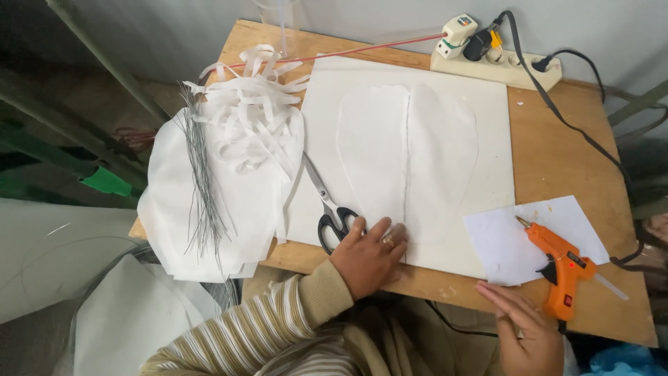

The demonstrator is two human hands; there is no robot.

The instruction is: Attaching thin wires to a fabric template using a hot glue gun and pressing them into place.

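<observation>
My left hand (369, 256) presses flat on the near edge of a large white sheet (487, 139), at the bottom of two white petal-shaped pieces (407, 160) joined along a thin wire down the middle. A ring shows on one finger. Black-handled scissors (328, 205) lie just left of that hand, blades pointing away. My right hand (525, 327) rests open at the table's near edge, fingers straight, holding nothing. An orange glue gun (560, 264) lies on a small white paper (501, 244) just beyond that hand.
A pile of white cut pieces (209, 230) with curled paper strips (254, 97) and a bundle of thin wires (202, 188) fills the wooden table's (557, 153) left end. A power strip (497, 59) with plugs sits at the back; a black cable (577, 132) runs across the right side.
</observation>
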